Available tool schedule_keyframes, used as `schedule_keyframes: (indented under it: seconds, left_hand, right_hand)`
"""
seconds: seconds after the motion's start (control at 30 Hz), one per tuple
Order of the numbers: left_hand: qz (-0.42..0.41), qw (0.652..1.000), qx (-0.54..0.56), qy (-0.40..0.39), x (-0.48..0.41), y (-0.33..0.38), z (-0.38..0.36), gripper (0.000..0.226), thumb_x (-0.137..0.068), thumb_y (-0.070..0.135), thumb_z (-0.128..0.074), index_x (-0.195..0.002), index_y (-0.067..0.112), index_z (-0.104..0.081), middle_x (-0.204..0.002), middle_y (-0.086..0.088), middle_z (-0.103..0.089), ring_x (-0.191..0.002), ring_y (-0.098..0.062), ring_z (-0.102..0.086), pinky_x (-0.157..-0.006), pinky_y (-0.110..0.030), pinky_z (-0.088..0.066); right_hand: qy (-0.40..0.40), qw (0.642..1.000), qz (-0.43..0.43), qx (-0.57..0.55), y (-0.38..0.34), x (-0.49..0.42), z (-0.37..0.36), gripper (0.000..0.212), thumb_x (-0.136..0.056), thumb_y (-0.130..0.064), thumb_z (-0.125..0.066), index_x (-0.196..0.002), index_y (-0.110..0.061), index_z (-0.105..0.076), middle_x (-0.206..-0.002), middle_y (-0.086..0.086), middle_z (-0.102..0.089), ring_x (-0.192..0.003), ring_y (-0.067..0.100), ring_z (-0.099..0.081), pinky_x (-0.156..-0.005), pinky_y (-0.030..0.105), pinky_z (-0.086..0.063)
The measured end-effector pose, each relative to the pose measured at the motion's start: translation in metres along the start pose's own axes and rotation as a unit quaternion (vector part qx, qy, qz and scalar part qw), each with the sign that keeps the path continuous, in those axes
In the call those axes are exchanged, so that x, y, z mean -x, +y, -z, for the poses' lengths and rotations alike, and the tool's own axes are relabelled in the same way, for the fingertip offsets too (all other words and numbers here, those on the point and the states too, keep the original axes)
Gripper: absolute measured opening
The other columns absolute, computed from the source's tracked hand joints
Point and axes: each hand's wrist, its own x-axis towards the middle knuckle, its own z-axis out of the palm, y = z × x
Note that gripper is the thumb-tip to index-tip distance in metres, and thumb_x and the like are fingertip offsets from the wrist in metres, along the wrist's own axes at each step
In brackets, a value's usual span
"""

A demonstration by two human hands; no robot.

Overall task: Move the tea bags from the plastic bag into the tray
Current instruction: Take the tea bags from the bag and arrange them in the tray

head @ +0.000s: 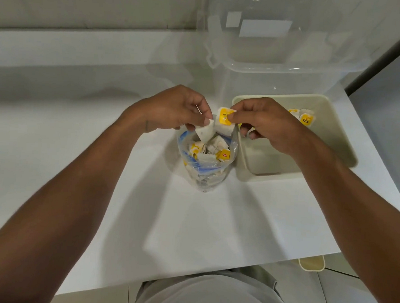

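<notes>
The yellow-tagged tea bag (224, 121) is up out of the plastic bag (204, 175), held just above its open mouth. My view shows the right hand (264, 122) pinching it between thumb and forefinger at the tag, with the other fingers curled underneath. The tag's dark printing is partly covered by the thumb, so I cannot read it. Just left of those fingers, the left hand (173, 107) pinches a white tea bag (204, 133) at the bag's rim. I cannot tell whether it also grips the plastic itself.

Directly below both sets of fingers, the plastic bag stands upright on the tabletop (99, 168). It is clear with blue markings and holds a heap of loose tea bags (208, 149). One yellow tag there carries a red logo too small to read.

Right of the fingers, and partly under the right wrist, sits the cream tray (335, 145), touching or nearly touching the plastic bag's side. Beyond the right knuckles, at the tray's far end, lie a few tray tea bags (304, 118); one yellow tag reads "TEA".

Farther out past the fingers stands a clear storage box (281, 69) with blank white stickers (265, 29) on its wall. Near me, grey clothing (209, 292) shows below the tabletop edge.
</notes>
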Motion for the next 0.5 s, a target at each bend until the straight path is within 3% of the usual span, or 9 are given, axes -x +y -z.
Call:
schedule_keyframes:
  seconds: [0.1,0.3,0.43,0.5]
  left_hand:
    - [0.002,0.998,-0.066,0.021,-0.003,-0.003,0.001,0.004,-0.090,0.019,-0.072,-0.091,0.021,-0.074,-0.080,0.007,-0.072,-0.073,-0.008,-0.065,-0.066,-0.024,-0.046]
    - [-0.009,1.000,-0.003,0.017,-0.004,0.003,0.001,0.003,-0.091,0.019,-0.071,-0.093,0.019,-0.073,-0.081,0.005,-0.072,-0.068,-0.003,-0.062,-0.060,-0.019,-0.045]
    - [-0.018,0.997,-0.052,0.047,-0.006,0.005,0.002,0.004,-0.088,0.019,-0.074,-0.092,0.021,-0.076,-0.080,0.006,-0.074,-0.070,-0.007,-0.068,-0.063,-0.023,-0.049]
    - [-0.020,0.999,-0.009,0.030,-0.004,0.008,0.003,0.005,-0.088,0.021,-0.075,-0.093,0.019,-0.077,-0.079,0.005,-0.074,-0.068,-0.003,-0.066,-0.060,-0.019,-0.048]
  right_hand:
    - [0.002,0.998,0.011,0.058,0.000,0.001,0.003,0.003,-0.086,-0.019,-0.074,-0.089,-0.020,-0.074,-0.072,-0.003,-0.066,-0.059,0.007,-0.057,-0.049,0.012,-0.042]
    - [-0.031,1.000,-0.005,-0.003,-0.005,0.004,0.003,0.008,-0.085,-0.016,-0.075,-0.092,-0.020,-0.075,-0.067,-0.008,-0.066,-0.059,0.006,-0.055,-0.050,0.013,-0.042]
    - [-0.004,1.000,0.006,0.025,-0.006,0.004,0.004,0.009,-0.084,-0.016,-0.074,-0.092,-0.019,-0.075,-0.071,-0.005,-0.067,-0.057,0.006,-0.056,-0.052,0.017,-0.042]
    - [0.000,1.000,-0.001,0.010,-0.007,0.004,0.007,0.008,-0.084,-0.016,-0.075,-0.092,-0.017,-0.074,-0.072,-0.003,-0.067,-0.056,0.007,-0.055,-0.049,0.017,-0.040]
